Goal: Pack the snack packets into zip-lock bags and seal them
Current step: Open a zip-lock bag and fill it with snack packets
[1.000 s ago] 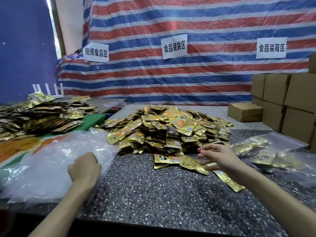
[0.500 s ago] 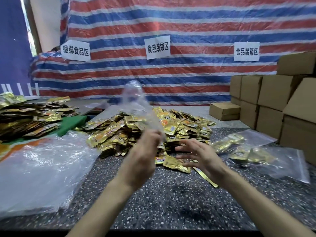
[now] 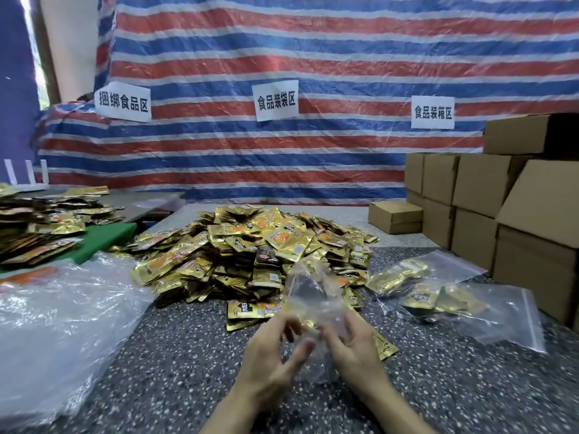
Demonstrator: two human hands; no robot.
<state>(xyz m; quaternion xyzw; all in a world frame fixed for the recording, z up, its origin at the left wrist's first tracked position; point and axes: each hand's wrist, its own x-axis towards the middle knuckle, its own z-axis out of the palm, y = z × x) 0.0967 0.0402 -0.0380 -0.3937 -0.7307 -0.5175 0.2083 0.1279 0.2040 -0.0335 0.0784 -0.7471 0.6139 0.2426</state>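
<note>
- Striped woven tarp [image 3: 313,57] is hanging behind a speckled, stone-look table [image 3: 188,355] in the head view.
- Filled bags [image 3: 438,292] are lying at right. A big pile of crinkly gold foil snack packets [image 3: 250,255] is waiting mid-table, so most packing looks undone.
- Left hand [image 3: 272,364] and right hand [image 3: 354,355] are pinching a limp, clear, empty zip-lock bag [image 3: 310,292] with half-curled fingers [image 3: 355,327], just nearer than the pile.
</note>
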